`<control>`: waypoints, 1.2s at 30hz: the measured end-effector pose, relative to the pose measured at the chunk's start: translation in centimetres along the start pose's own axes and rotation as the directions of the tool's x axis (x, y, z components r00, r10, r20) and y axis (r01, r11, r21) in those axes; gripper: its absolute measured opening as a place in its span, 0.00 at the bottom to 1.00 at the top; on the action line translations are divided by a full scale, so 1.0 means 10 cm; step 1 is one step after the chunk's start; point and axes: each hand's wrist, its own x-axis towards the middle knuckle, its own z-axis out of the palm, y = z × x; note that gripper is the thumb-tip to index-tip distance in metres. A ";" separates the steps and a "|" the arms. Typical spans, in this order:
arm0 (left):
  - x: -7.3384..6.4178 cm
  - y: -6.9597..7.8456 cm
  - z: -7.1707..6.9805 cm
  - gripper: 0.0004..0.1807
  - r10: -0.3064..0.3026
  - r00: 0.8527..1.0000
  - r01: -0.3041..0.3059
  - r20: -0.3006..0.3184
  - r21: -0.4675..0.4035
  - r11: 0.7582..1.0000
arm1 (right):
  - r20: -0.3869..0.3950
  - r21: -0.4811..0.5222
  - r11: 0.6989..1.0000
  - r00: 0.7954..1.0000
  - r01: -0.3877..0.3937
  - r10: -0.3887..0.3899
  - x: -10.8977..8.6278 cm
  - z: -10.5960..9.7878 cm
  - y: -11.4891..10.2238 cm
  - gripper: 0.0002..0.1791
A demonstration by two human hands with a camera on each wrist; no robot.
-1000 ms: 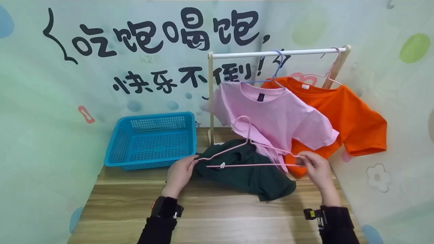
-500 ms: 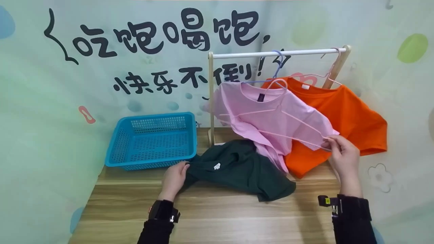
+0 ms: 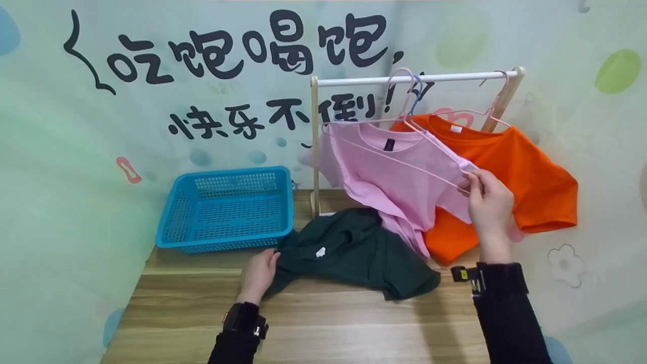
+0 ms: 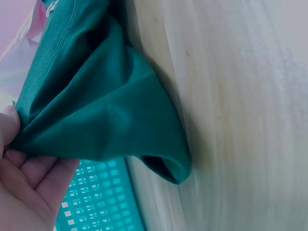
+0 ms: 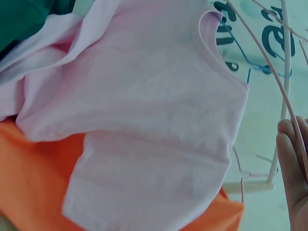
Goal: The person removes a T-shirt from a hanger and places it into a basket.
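My left hand (image 3: 259,275) pinches the neckline edge of a dark green T-shirt (image 3: 354,265), which lies rumpled on the wooden table. In the left wrist view the green cloth (image 4: 110,115) hangs from thumb and fingers, its sleeve opening showing. With my right hand (image 3: 489,207) I hold one end of a bare pink wire hanger (image 3: 438,144), raised before the rack. Its hook overlaps the rail in the head view; whether it touches cannot be told. Behind it a pink T-shirt (image 3: 399,172) hangs on a blue hanger (image 3: 416,98).
A white rail (image 3: 364,81) on wooden posts forms the rack. An orange T-shirt (image 3: 541,187) hangs at its right on another pink hanger (image 3: 498,101). A blue perforated basket (image 3: 167,217) stands left of the rack on the table (image 3: 328,333).
My left hand has let go of the pink hanger and taken the green T-shirt's edge. My right hand has swung the hanger right, then up toward the rail.
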 end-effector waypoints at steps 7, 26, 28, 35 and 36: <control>-0.02 -0.04 0.03 0.09 0.006 1.000 -0.006 0.005 0.035 0.999 | 0.004 -0.035 0.997 0.998 0.070 -0.070 0.16 0.26 -0.18 0.10; 0.11 0.31 0.39 0.30 0.088 0.996 -0.086 -0.013 0.104 0.991 | 0.113 0.068 0.992 0.987 0.109 -0.117 -0.04 0.70 -0.23 0.08; 0.15 0.40 0.48 0.33 0.094 0.995 -0.095 0.016 0.131 0.987 | 0.127 0.080 0.991 0.985 0.105 -0.114 -0.09 0.69 -0.20 0.09; 0.23 0.60 0.79 0.46 0.053 0.989 -0.078 0.141 0.179 0.981 | 0.196 0.078 0.994 0.977 0.073 -0.087 -0.34 0.60 -0.02 0.16; 0.24 0.61 0.83 0.48 0.033 0.986 -0.064 0.164 0.186 0.980 | 0.204 0.081 0.994 0.975 0.076 -0.091 -0.39 0.58 0.02 0.17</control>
